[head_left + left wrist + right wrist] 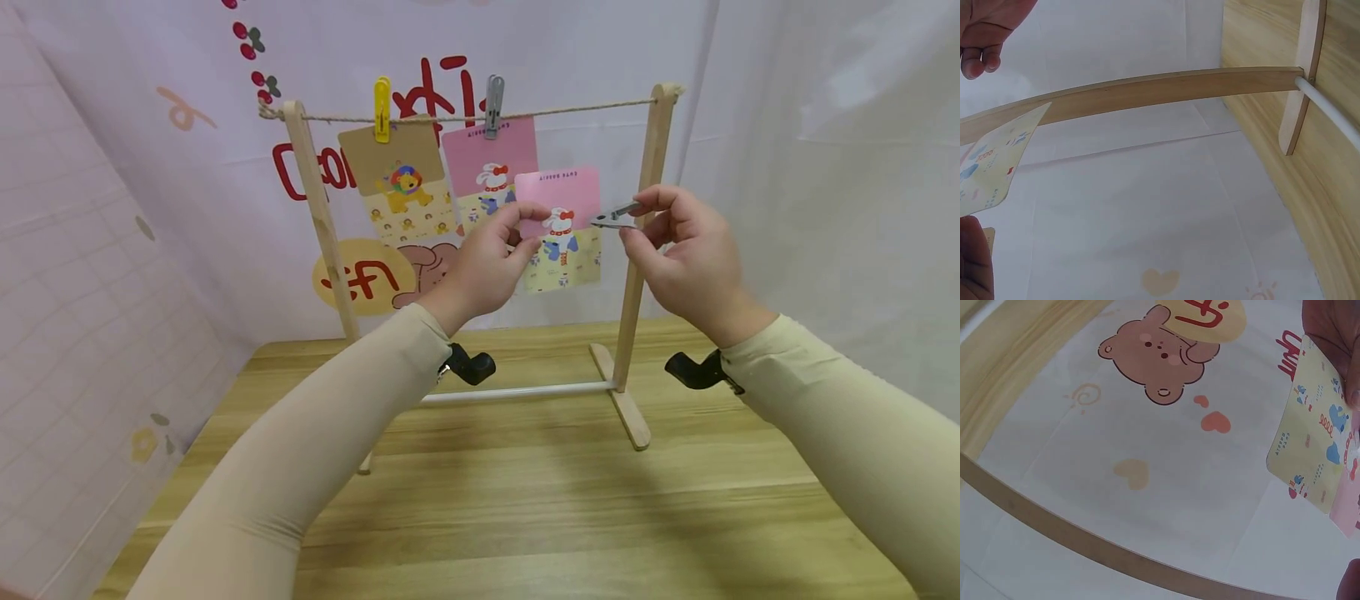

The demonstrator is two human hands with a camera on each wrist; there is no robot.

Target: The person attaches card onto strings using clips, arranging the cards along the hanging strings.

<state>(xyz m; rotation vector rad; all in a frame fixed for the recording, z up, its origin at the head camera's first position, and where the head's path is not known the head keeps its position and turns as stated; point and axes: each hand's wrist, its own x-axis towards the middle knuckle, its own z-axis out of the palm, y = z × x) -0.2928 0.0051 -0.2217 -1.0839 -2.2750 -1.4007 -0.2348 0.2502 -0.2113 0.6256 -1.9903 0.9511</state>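
Observation:
My left hand (487, 258) pinches a pink and yellow card (577, 196) with a rabbit print by its left edge, below the rope. To the right of that card, my right hand (686, 250) holds a grey clothespin (617, 217) between thumb and fingers, its tip pointing at the card. The same card (997, 162) shows at the left of the left wrist view. A matching pink card (510, 150) hangs from the rope (585, 108) under another grey clothespin (493, 108). Beside it, a brown lion card (393, 158) hangs under a yellow clothespin (382, 108).
The rope runs between two wooden posts, the left post (318, 208) and the right post (651, 150). A white rod (540, 389) joins them low down, above the wooden table (525, 517). A printed white cloth (600, 50) hangs behind.

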